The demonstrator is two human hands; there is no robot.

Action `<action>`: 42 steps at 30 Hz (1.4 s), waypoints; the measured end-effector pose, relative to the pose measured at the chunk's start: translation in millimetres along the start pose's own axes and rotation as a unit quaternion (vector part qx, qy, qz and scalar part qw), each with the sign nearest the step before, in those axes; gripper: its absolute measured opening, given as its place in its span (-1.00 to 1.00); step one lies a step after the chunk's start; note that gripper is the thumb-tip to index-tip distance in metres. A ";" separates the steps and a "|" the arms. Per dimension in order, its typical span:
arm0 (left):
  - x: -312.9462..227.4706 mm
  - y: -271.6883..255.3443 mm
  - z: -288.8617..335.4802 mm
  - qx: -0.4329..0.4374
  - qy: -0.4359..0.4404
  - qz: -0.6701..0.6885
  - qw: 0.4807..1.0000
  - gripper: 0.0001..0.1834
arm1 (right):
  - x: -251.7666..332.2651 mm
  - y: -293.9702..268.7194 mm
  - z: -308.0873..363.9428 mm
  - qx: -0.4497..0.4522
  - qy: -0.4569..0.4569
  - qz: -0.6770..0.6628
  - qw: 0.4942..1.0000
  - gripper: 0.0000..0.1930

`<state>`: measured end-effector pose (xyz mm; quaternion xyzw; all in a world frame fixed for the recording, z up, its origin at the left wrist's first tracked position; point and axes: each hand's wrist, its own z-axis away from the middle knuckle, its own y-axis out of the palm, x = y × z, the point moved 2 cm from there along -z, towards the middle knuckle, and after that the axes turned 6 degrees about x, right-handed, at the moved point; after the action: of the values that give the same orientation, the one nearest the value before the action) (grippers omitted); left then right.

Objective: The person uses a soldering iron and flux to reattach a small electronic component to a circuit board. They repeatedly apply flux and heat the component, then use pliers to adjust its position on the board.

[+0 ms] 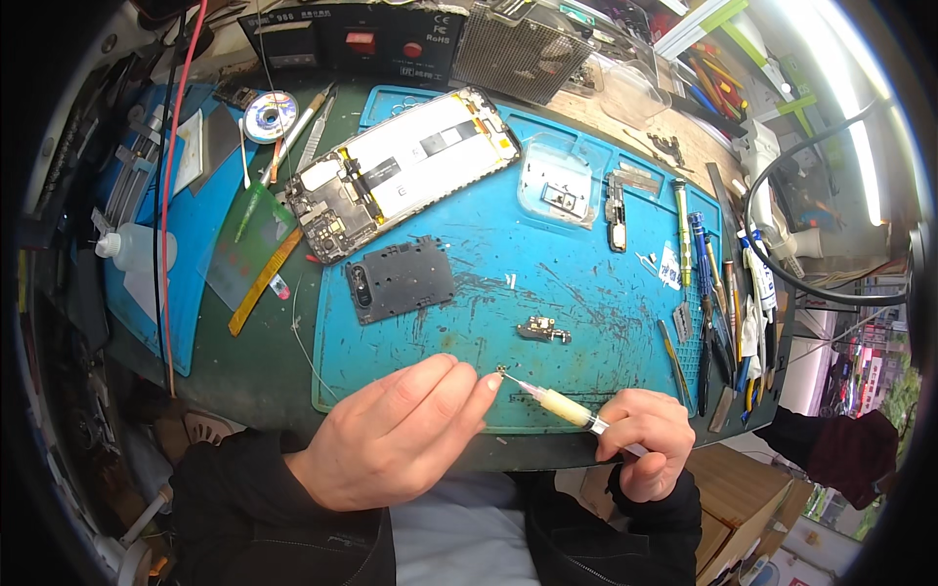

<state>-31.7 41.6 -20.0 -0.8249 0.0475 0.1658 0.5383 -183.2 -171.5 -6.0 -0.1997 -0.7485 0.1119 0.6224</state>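
My right hand point(649, 438) grips a syringe point(561, 404) filled with pale yellow paste, its thin needle angled up to the left. At the needle's tip, my left hand point(396, 430) pinches a tiny gold-and-dark part point(500, 370) between thumb and finger. The part is too small to name, and whether the needle touches it I cannot tell. Just beyond lies a small phone circuit board point(544, 330) on the blue repair mat point(469, 322). A black plastic phone cover point(401, 279) rests farther left, below an opened phone point(415, 166) with its battery and boards exposed.
A clear plastic box point(560, 186) with small parts sits at the mat's far side, beside a long phone module point(617, 213). Screwdrivers point(681, 230), pliers point(718, 352) and tweezers crowd the right. At left are a solder wick spool point(271, 116), an amber strip point(264, 283) and a bottle point(137, 248).
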 end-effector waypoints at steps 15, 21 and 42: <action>-1.5 -4.9 -2.4 0.015 -0.008 0.004 1.000 -0.70 | 1.2 0.1 -1.8 0.001 -0.004 0.005 1.000 -0.39; -1.5 -5.7 -3.6 0.018 -0.002 0.014 1.000 -0.67 | 5.5 -2.6 5.7 -0.044 0.010 0.004 0.999 -0.42; -1.6 -9.3 17.9 -0.127 0.141 0.042 0.981 -0.72 | 89.5 -86.0 -86.5 -0.232 0.023 0.368 0.900 -0.83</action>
<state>-34.8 61.5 -18.0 -0.8988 0.1361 0.0753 0.4098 -125.5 -216.2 126.5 -0.6020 -0.6120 0.1515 0.4899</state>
